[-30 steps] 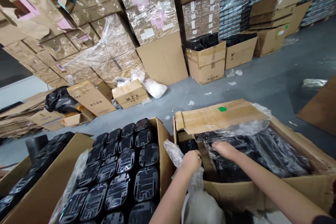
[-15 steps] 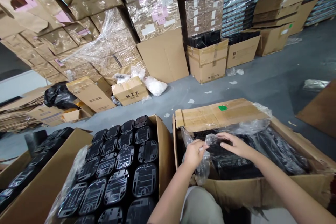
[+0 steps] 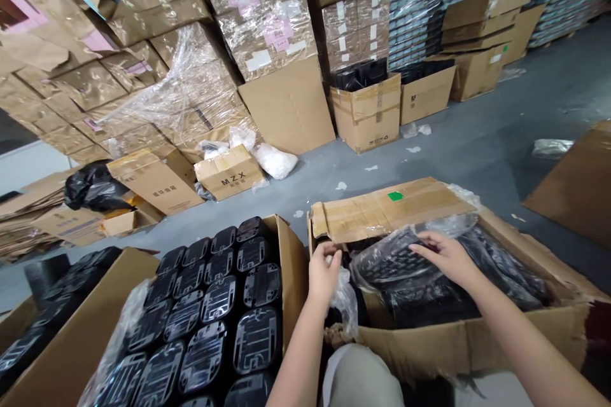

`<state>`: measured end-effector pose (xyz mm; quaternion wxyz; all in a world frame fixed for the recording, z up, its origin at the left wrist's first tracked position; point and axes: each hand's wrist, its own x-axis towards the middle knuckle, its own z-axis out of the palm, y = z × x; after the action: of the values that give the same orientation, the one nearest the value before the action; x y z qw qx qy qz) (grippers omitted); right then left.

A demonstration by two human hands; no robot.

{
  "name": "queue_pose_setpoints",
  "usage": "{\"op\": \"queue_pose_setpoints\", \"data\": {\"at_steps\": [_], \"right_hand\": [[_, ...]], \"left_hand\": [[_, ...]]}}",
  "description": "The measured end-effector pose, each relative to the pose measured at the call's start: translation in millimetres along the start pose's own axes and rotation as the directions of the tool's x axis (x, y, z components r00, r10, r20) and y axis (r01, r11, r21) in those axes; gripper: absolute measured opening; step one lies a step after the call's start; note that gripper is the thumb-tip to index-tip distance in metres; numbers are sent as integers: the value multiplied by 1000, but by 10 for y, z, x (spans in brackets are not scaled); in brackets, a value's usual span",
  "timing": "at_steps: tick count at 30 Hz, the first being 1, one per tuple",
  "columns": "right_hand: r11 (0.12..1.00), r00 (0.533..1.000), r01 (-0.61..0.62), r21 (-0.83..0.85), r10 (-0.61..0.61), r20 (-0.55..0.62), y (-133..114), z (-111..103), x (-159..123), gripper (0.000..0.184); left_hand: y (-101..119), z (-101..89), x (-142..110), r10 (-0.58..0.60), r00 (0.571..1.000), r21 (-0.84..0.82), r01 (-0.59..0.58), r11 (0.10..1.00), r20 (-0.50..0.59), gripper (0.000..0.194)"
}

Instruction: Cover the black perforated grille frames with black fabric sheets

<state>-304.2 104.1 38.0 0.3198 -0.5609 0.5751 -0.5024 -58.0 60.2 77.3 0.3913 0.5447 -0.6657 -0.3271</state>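
An open cardboard box [image 3: 477,346] stands in front of me, lined with a clear plastic bag [image 3: 382,261] over black plastic parts [image 3: 496,267]. My left hand [image 3: 323,273] is closed on the bag's edge at the box's near left corner. My right hand [image 3: 443,256] lies on the plastic over the parts, fingers bent and gripping the film. One box flap [image 3: 382,210], with a green sticker, is folded back at the far side.
To the left, a second open box [image 3: 286,248] holds several rows of black moulded parts [image 3: 219,311]; a third box [image 3: 71,343] stands further left. Wrapped carton stacks [image 3: 200,76] and loose boxes [image 3: 367,114] line the grey floor behind. A cardboard sheet [image 3: 577,184] lies at right.
Both hands have moved up and apart from the box's near edge, drawing the plastic bag wider over the black parts. The view shifted slightly to the right.
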Motion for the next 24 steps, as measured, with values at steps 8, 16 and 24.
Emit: {"op": "queue_pose_setpoints", "data": {"at_steps": [8, 16, 24], "right_hand": [[903, 916, 390, -181, -361, 175, -603, 219, -24, 18], [857, 942, -267, 440, 136, 307, 150, 366, -303, 56], [591, 858, -513, 622, 323, 400, 179, 548, -491, 38]], "left_hand": [[597, 136, -73, 381, 811, 2, -426, 905, 443, 29], [267, 60, -90, 27, 997, -306, -49, 951, -77, 35], [92, -52, 36, -209, 923, -463, 39, 885, -322, 36]]}}
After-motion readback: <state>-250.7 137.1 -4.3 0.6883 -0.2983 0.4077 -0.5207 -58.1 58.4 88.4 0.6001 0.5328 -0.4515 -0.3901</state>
